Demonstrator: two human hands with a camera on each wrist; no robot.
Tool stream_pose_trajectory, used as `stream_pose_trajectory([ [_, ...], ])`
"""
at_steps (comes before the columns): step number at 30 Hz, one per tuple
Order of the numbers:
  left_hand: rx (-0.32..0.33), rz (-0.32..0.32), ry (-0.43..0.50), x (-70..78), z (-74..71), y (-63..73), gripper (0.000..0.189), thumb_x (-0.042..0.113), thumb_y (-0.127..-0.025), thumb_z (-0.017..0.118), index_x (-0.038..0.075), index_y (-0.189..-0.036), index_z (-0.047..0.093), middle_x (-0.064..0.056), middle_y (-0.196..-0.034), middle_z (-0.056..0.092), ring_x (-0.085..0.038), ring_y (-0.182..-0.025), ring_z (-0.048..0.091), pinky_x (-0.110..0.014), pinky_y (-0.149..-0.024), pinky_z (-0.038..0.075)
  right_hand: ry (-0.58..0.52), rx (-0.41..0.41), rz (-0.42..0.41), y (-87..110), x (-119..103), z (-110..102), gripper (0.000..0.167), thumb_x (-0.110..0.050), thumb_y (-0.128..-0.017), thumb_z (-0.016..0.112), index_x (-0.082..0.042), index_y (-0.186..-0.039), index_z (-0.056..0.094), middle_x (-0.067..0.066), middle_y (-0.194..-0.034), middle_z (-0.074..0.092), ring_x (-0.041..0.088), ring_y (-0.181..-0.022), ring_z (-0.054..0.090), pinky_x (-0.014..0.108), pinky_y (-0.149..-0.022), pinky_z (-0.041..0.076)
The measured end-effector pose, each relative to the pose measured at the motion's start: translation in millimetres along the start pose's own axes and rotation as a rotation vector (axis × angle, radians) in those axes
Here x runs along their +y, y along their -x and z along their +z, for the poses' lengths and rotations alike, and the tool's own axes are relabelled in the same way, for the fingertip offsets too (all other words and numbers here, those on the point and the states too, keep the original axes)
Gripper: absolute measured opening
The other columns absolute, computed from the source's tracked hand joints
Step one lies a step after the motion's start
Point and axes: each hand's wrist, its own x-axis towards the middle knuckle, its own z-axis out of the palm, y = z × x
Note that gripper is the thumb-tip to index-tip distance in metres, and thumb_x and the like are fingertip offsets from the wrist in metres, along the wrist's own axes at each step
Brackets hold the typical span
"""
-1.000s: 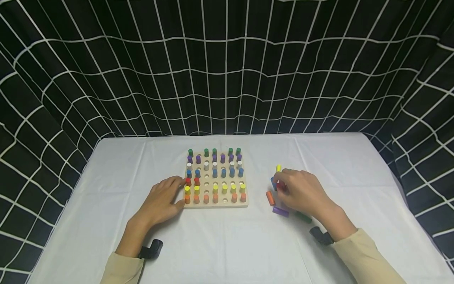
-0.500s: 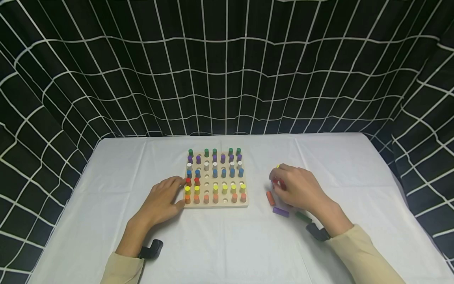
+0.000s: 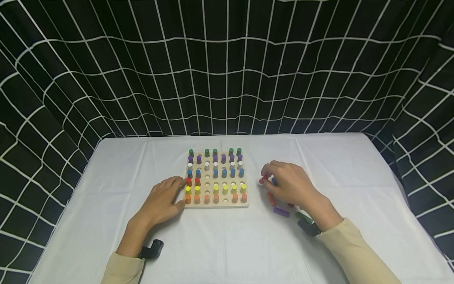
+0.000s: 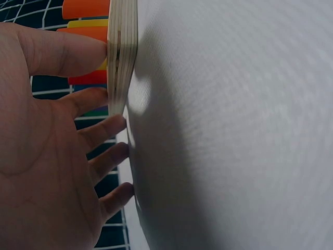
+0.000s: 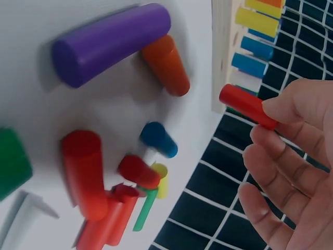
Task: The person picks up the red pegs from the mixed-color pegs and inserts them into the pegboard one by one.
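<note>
A wooden pegboard (image 3: pixel 216 205) lies on the table, with rows of coloured pegs upright in its holes and some holes bare. My left hand (image 3: pixel 161 201) rests at the board's left side; in the left wrist view the thumb (image 4: pixel 78 52) and index finger touch its edge, with the other fingers loosely extended on the cloth. Between thumb and fingertips, my right hand (image 3: pixel 292 183) pinches a red peg (image 5: pixel 242 103), held above the table to the right of the board. Loose pegs lie below this hand, partly hidden by it in the head view.
Scattered loose pegs include a purple peg (image 5: pixel 112 44), an orange peg (image 5: pixel 166 65), a blue peg (image 5: pixel 158 139), a green peg (image 5: pixel 10 161) and several red ones (image 5: pixel 86 172). White cloth (image 3: pixel 227 244) covers the table. A black curtain with white grid lines (image 3: pixel 227 79) surrounds it.
My right hand has moved left, from over the loose pegs toward the board, carrying the red peg. The left hand and the board stay in place.
</note>
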Motion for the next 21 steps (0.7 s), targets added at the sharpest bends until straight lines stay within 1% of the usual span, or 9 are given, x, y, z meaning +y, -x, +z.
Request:
stream_pose_trajectory([
  [7, 0.004, 0.000, 0.005, 0.3, 0.4, 0.3, 0.065, 0.033, -0.095, 0.062, 0.010, -0.155, 0.051, -0.015, -0.161, 0.050, -0.040, -0.155, 0.041, -0.066, -0.127, 0.032, 0.020, 0.001, -0.025, -10.0, -8, -1, 0.010, -0.016, -0.089, 0.073, -0.017, -0.099, 0.075, -0.006, -0.093, 0.074, 0.019, -0.079, 0.069, 0.042, -0.070, 0.058],
  [15, 0.007, 0.001, 0.003, 0.4, -0.2, 0.2, 0.064, 0.032, -0.095, 0.062, 0.009, -0.154, 0.051, -0.015, -0.161, 0.050, -0.040, -0.155, 0.041, -0.067, -0.127, 0.032, 0.004, 0.009, -0.068, -22.2, -18, -1, 0.012, -0.013, -0.089, 0.075, -0.016, -0.100, 0.076, -0.006, -0.093, 0.076, 0.017, -0.080, 0.071, 0.042, -0.073, 0.059],
  [21, 0.002, -0.004, 0.008, 0.9, -0.8, 0.2, 0.065, 0.033, -0.095, 0.062, 0.010, -0.155, 0.051, -0.015, -0.162, 0.049, -0.040, -0.155, 0.040, -0.066, -0.128, 0.031, -0.007, 0.014, -0.082, -30.2, -26, 3, 0.009, -0.015, -0.089, 0.078, -0.019, -0.097, 0.076, -0.007, -0.091, 0.076, 0.013, -0.074, 0.065, 0.038, -0.069, 0.057],
])
